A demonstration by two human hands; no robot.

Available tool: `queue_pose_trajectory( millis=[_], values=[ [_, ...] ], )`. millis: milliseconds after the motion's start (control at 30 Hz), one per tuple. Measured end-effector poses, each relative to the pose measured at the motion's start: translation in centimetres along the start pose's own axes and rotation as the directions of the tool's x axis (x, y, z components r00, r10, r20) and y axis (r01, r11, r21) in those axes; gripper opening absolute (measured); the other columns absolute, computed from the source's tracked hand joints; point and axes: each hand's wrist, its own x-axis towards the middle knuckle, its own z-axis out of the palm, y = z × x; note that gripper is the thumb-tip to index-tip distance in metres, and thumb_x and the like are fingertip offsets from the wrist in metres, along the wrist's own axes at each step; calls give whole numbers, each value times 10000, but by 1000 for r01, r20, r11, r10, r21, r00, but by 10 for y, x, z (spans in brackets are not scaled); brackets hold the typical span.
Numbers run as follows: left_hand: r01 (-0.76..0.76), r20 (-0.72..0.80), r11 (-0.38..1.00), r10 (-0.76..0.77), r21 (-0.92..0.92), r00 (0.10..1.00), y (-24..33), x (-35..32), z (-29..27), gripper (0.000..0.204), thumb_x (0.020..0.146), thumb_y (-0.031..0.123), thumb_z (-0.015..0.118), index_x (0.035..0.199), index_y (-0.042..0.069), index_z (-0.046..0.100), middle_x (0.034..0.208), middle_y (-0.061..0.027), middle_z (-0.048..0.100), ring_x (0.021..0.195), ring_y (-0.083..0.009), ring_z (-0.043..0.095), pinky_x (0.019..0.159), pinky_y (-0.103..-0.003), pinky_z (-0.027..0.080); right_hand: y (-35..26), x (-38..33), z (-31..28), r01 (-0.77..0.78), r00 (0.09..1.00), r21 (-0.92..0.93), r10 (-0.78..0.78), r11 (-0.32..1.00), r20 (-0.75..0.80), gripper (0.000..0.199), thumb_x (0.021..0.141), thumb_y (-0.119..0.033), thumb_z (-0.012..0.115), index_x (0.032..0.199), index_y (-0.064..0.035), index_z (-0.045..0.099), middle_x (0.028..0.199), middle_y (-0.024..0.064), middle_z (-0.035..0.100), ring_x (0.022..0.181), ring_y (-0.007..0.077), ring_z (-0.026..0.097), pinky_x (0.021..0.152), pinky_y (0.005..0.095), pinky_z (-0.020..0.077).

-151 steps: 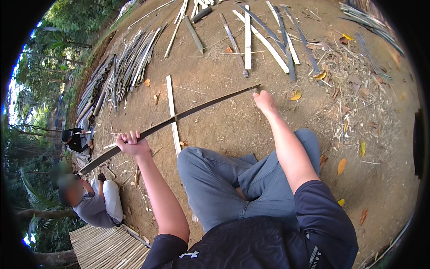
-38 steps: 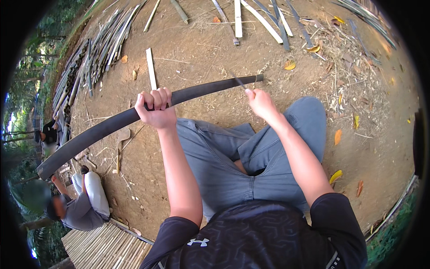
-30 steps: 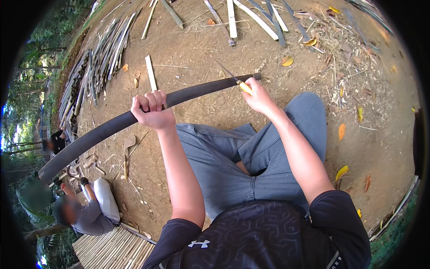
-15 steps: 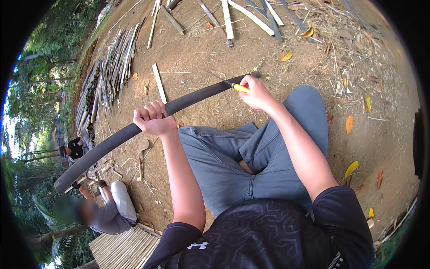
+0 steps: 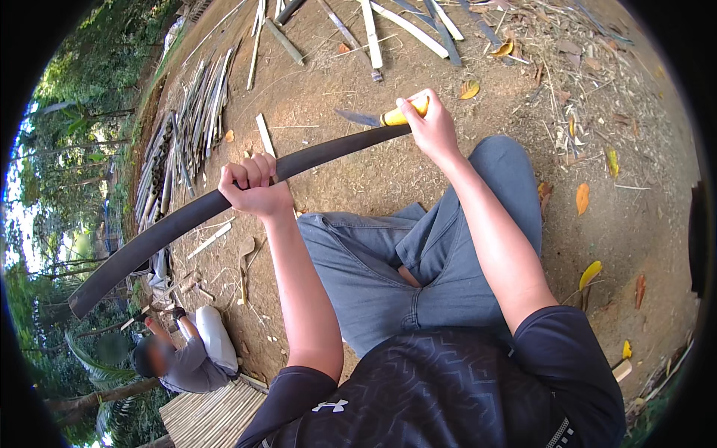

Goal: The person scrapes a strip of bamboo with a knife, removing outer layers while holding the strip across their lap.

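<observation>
My left hand (image 5: pixel 255 184) is closed round the middle of a long, dark, flat strip (image 5: pixel 163 224), which looks like split bamboo. The strip runs from the lower left up toward my right hand. My right hand (image 5: pixel 429 128) is wrapped round the yellow handle of a knife (image 5: pixel 396 115). Its dark blade points left, just above the strip's far right end. Whether the blade touches the strip I cannot tell. My right fingers are at that end of the strip, and its very tip is hidden by the hand.
Stacked poles (image 5: pixel 196 123) lie on the dirt at the left, with loose strips (image 5: pixel 371 33) at the far side. A co-worker (image 5: pixel 196 364) sits at lower left beside a slatted bamboo platform (image 5: pixel 209 414). Fallen leaves (image 5: pixel 582 198) and shavings are scattered on the right.
My right hand has moved up, and the knife has turned so its handle tilts up and its blade points left. The strip's left end has shifted slightly left and up.
</observation>
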Motion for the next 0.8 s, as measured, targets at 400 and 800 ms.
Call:
queue_pose_trajectory(
  millis=[400, 800],
  values=[
    [43, 111, 994, -31, -100, 993, 3, -5, -16, 393, 933, 270, 408, 610, 163, 212, 493, 30, 189, 473, -116, 166, 529, -317, 241, -2, -19, 3, -59, 980, 280, 2, 958, 200, 237, 985, -157, 612, 1148, 9, 568, 1007, 107, 679, 945, 173, 682, 797, 306, 559],
    [35, 205, 989, -4, -145, 979, 7, -31, -31, 382, 919, 264, 410, 604, 146, 231, 493, 16, 200, 506, -135, 189, 546, -331, 242, -17, -39, -32, -248, 713, -221, 332, 943, 618, 282, 971, -117, 590, 1230, -6, 574, 944, 75, 678, 735, 117, 641, 588, 257, 514]
  ],
)
